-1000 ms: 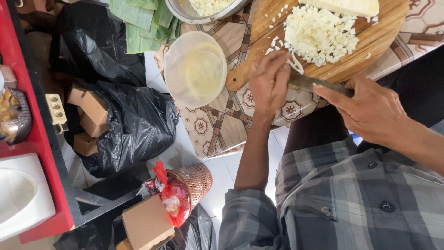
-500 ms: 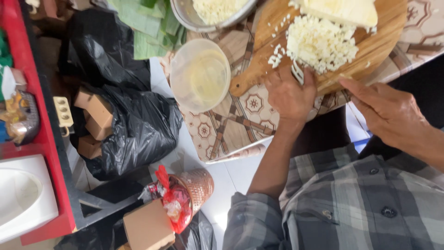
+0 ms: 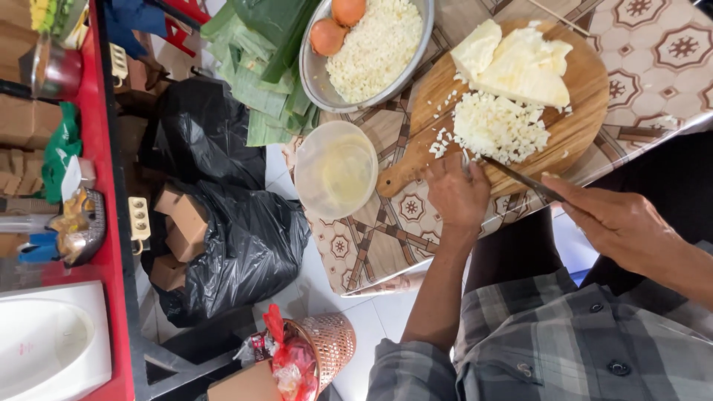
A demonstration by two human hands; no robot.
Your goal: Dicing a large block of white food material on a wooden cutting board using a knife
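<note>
A round wooden cutting board [image 3: 416,119] lies on a patterned table [image 3: 386,238]. It carries a heap of finely chopped pale bits [image 3: 497,128] and larger pale yellow wedges [image 3: 520,63]. My right hand [image 3: 620,223] grips the handle of a knife [image 3: 520,178], whose blade points at the heap. My left hand [image 3: 457,194] rests knuckles up on the board's near edge, fingers curled beside the blade tip. What lies under its fingers is hidden.
A metal bowl [image 3: 316,74] holds more chopped bits and two brown onions [image 3: 328,36]. An empty translucent plastic bowl [image 3: 336,169] stands left of the board, with green leaves [image 3: 256,74] behind it. Black bags [image 3: 238,245] with cardboard boxes, a red counter [image 3: 104,223] and a basket [image 3: 327,341] stand beside the table.
My view has swung so the board and metal bowl show more fully. My left hand has drawn back from the heap to the board's near edge. The knife stays in my right hand.
</note>
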